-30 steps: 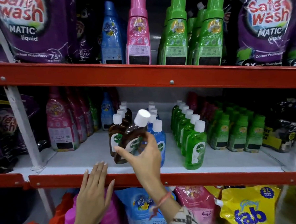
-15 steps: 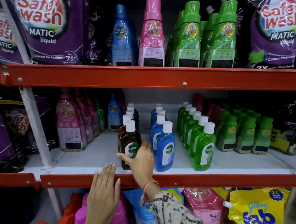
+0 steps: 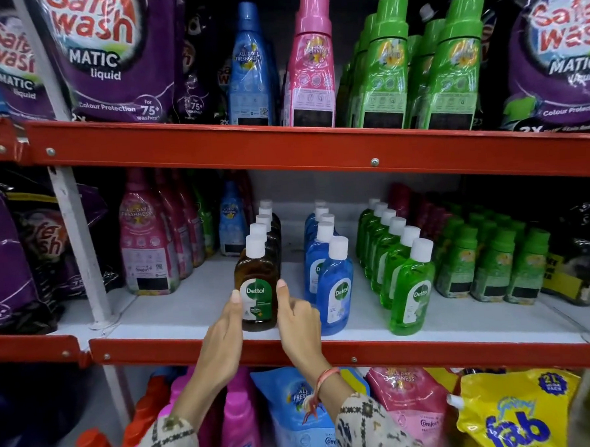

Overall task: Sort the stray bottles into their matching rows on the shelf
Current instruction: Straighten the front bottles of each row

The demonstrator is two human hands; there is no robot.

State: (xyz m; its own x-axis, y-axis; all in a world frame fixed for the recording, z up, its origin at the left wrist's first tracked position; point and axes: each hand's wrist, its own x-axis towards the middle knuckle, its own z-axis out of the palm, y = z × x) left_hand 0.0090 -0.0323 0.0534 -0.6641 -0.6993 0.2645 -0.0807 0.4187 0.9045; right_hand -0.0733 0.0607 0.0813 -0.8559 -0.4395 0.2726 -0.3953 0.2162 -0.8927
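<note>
Now both hands [image 3: 261, 324] flank one brown bottle [image 3: 257, 287] fronting five.

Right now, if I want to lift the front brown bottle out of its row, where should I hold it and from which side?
Hold the brown bottle across its flat body at label height, coming from the front. It stands upright at the shelf edge, with bottles behind it but gaps on both sides. The left hand and right hand already flank it there.
</note>
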